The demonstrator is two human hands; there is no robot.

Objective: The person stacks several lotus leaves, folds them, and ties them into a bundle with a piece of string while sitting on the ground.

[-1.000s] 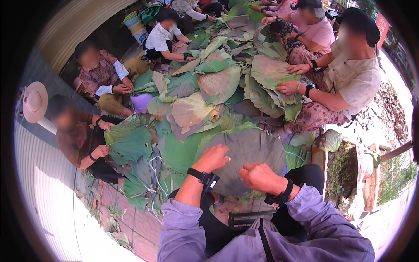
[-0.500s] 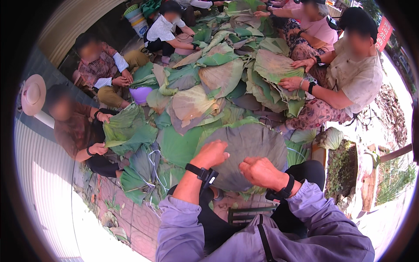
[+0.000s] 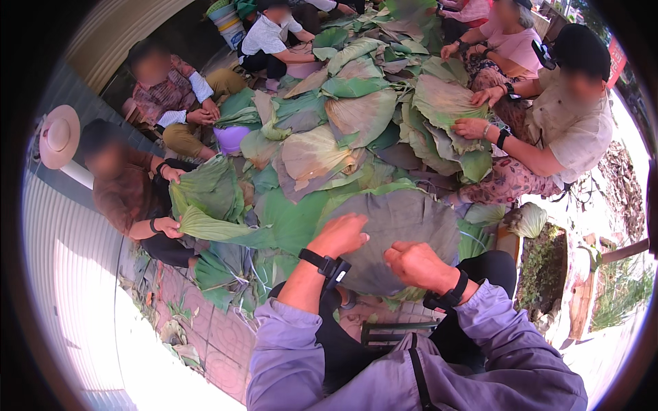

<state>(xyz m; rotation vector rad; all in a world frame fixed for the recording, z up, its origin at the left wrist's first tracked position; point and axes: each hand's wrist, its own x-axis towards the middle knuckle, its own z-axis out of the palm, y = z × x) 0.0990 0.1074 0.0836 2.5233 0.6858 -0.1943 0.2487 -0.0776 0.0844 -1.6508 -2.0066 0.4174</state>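
A broad, grey-brown lotus leaf (image 3: 401, 218) lies spread out in front of my knees, on a heap of leaves. My left hand (image 3: 343, 236) is over its left part, fingers curled in and the thumb side toward the right. Close by on the right, my right hand (image 3: 418, 264) is bent into a fist above the leaf's near part. The fingers of both hands are closed, and whatever they may hold is hidden. Beyond my left hand lies a greener lotus leaf (image 3: 291, 218).
A long heap of lotus leaves (image 3: 360, 116) runs away from me, with several people seated along both sides. A person at left holds a folded green leaf (image 3: 205, 188); one at right handles a leaf stack (image 3: 445, 103). A planter (image 3: 541, 274) stands at right.
The person at left has drawn a green leaf edge out toward their lower hand. The view has shifted slightly; my hands keep nearly the same closed pose over the large leaf.
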